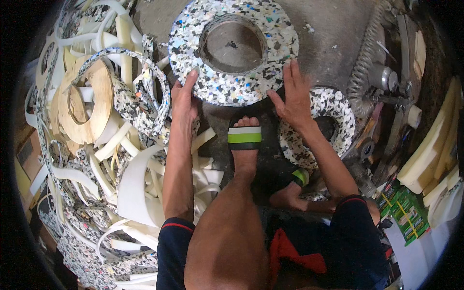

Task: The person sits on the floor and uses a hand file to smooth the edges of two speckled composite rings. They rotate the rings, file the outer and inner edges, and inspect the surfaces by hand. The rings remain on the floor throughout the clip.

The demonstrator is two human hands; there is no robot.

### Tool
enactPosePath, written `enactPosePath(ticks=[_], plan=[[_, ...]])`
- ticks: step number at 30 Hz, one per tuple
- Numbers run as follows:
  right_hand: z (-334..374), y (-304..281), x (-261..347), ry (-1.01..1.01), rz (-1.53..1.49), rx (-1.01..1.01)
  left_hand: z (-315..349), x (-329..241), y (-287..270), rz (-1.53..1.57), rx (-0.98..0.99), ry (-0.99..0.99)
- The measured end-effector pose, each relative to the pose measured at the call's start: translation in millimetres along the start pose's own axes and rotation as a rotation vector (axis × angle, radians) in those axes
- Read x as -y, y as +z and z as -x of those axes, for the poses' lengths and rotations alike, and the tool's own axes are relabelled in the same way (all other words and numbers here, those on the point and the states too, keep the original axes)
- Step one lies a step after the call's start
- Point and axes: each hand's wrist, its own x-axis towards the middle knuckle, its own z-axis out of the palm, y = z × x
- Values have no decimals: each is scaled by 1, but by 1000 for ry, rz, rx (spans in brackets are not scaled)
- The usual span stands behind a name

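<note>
A thick ring of speckled white, black and grey rebonded foam [183, 46] lies in front of me, the floor showing through its round hole. My left hand [184, 104] grips its near left edge, thumb on the top face; the other fingers are partly hidden at the side. At the near right edge rests my right hand [293, 99], open, with fingers stretched over the rim and thumb apart against the side. A smaller speckled foam ring [344, 116] sits below my right wrist, partly covered by the forearm.
Foam offcuts [140, 188] in white, cream and speckled strips heap up on the left, with a cream ring-shaped piece [99, 104] among them. To the right are a coiled clear hose [360, 65], metal fittings [384, 77], cream foam slabs [430, 140] and green packages [406, 212]. My sandalled foot [244, 135] stands near the large ring.
</note>
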Motion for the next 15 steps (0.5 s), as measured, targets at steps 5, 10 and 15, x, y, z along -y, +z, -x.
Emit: enactPosePath(ticks=[5,10,15], plan=[[-3,-6,1,-26,52,-26,-7,3,-1,-141,-132,0],[-41,-27,-4,31,-96,-182,-7,-1,3,-75,-57,7],[-110,-11,-30,404,-313,-90,-5,-8,8,-62,-63,-26]])
